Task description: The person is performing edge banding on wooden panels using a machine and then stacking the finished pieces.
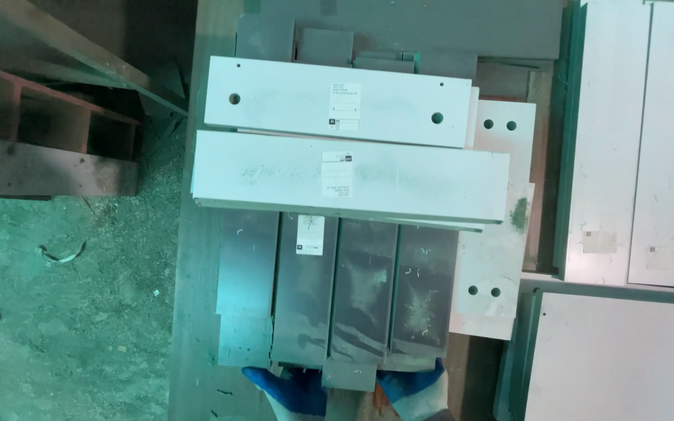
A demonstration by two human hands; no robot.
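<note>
Gripping the near end of a stack of grey panels (pixel 337 296) from below the frame's lower edge: left hand (pixel 290 388) in a blue-and-white glove, fingers curled up against the underside of the stack's near edge, thumb side hidden; right hand (pixel 415 388) gloved the same way, fingers likewise wrapped on the near edge just right of a short grey offcut (pixel 349 376) that juts out between the two hands. Four long grey strips side by side, running away from the body, dusty and flecked with shavings, one bearing a small white label (pixel 310 234). Laid crosswise over their far ends, two long white boards: nearer white board (pixel 349 181) with a paper label at its middle, farther white board (pixel 337 101) with a round hole near each end. Under these, to the right, a pale drilled panel (pixel 497 273) with paired holes. All resting on a brown worktop (pixel 193 312). Further right, large white sheets (pixel 633 156) stacked flat, well apart from the hands. On the left, a sawdust-strewn floor (pixel 64 312) and a reddish wooden pallet (pixel 40 132).
</note>
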